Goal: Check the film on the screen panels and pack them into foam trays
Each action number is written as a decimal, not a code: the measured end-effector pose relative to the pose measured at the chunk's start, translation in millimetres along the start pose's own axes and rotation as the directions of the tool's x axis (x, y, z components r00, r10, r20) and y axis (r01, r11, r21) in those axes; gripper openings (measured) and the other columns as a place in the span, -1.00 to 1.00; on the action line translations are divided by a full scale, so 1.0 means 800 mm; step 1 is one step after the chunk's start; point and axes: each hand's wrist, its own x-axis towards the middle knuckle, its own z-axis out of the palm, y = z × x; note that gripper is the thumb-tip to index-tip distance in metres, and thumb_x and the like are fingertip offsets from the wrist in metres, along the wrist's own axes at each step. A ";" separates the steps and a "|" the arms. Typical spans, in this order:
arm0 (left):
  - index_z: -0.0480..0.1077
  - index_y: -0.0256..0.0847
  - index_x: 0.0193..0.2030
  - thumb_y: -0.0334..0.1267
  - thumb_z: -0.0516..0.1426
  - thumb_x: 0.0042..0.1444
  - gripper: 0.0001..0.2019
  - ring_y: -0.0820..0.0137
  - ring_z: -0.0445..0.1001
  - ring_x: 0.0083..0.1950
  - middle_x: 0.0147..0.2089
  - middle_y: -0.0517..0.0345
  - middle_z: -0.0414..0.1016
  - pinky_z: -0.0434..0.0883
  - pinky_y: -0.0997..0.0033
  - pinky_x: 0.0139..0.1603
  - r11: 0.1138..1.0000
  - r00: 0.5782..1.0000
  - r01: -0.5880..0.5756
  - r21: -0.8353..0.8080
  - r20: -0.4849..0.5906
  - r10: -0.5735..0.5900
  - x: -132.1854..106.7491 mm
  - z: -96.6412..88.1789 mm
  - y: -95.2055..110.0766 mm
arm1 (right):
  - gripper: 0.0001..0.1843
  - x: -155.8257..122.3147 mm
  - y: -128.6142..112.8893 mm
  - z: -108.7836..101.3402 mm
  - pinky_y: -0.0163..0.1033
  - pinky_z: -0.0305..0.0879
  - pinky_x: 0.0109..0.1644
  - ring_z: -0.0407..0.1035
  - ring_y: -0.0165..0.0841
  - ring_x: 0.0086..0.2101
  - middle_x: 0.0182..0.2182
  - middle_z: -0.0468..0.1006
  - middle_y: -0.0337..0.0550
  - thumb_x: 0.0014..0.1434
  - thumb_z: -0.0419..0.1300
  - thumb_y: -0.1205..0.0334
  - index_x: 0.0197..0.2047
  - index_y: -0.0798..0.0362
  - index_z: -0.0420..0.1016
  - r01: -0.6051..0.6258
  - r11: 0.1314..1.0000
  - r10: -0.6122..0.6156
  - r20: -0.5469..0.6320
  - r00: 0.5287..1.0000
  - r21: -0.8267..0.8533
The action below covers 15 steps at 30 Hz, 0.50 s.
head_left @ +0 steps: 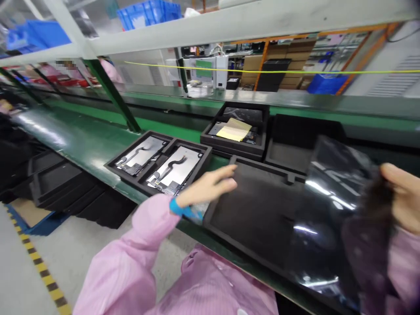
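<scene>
Pink smock (210, 284) and sleeves nearest me. Left grip (210, 186): fingers spread, holding nothing, blue strap (175, 207) on the wrist, hand by the left wall of a black foam tray (252, 210); can't tell if fingertips touch it. Right grip (405, 197): closed on the right edge of a glossy dark sheet (328, 232), hand blurred. Sheet sits tilted over the right part of that tray, hiding it, ceiling lights reflecting off its face; can't tell if its low edge touches foam. Tray lies along the near edge of the green surface (75, 131). Left of it, beyond my wrist: a two-bay tray (205, 159), one silver panel with black flex cable per bay, right panel (176, 166) and left panel (146, 151). Behind my tray: stacked trays (229, 146), yellow paper (234, 129) lying over the parts inside, and just right of those another black tray (292, 153) with a raised dark back. Farther: green post (113, 96) at left, yellow cord (295, 71) running across, cardboard boxes (252, 68) by an orange frame. Blue bin (149, 14) on the pale overhead shelf.
</scene>
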 end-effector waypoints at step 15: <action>-0.06 -0.05 0.40 -0.41 0.22 0.09 -0.21 0.25 0.31 0.29 0.32 0.06 0.28 0.33 0.30 0.24 0.272 0.989 -0.044 -0.961 -0.002 0.151 -0.072 0.104 0.105 | -0.54 -0.110 0.018 0.016 0.23 0.12 0.26 0.47 -0.15 -0.17 -0.40 0.54 -0.21 0.23 -0.02 -0.24 -0.53 -0.21 0.42 0.517 0.856 -0.480 -0.345 0.807 0.017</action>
